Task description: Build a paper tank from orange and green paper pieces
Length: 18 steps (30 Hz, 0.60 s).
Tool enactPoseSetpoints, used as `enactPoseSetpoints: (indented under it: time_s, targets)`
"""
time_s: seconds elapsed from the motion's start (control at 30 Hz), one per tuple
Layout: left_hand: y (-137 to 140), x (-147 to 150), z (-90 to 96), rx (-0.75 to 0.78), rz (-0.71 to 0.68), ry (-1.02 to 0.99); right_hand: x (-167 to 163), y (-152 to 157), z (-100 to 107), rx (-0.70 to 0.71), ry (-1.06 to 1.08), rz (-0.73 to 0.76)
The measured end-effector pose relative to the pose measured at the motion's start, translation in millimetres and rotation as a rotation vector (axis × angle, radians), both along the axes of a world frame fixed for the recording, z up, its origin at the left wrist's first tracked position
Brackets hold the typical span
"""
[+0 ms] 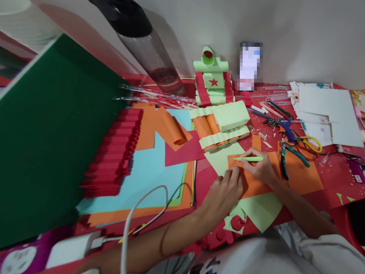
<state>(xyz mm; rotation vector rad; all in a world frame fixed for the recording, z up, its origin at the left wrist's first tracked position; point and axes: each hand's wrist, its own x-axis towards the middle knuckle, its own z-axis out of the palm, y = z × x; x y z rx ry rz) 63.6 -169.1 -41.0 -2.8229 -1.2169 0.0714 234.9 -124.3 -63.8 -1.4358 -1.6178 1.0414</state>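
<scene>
My right hand (258, 166) is closed around a light-green pen (253, 159), its tip on the upper left part of an orange paper sheet (251, 185). Curled at that sheet's left edge, my left hand (227, 187) presses it down, with the fingertips partly hidden. Pale green paper (264, 211) lies under the orange sheet. Just beyond my hands sits a model of orange paper rolls (203, 128) with wavy pale green strips and a pale green box (231, 115) on top. Behind it stands a green and red paper figure (214, 85) with a red star.
Pliers (296, 156), yellow-handled scissors (312, 144) and a blue glue gun (288, 129) lie at the right. Red pleated paper (114, 152) and stacked coloured sheets (154, 177) lie left, beside a large green board (57, 133). A bottle (151, 57) and phone (249, 66) stand behind. A white cable (125, 228) loops in front.
</scene>
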Motion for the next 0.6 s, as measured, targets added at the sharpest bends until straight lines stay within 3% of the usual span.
enactPoseSetpoints:
  time_s: [0.27, 0.6]
  targets:
    - [-4.1, -0.5, -0.2, 0.039, -0.036, 0.031, -4.6, 3.6, 3.5, 0.02, 0.015, 0.07]
    - [-1.5, -0.7, 4.0, 0.007, -0.048, 0.07, 1.4, -0.1, -3.6, -0.033, 0.019, 0.034]
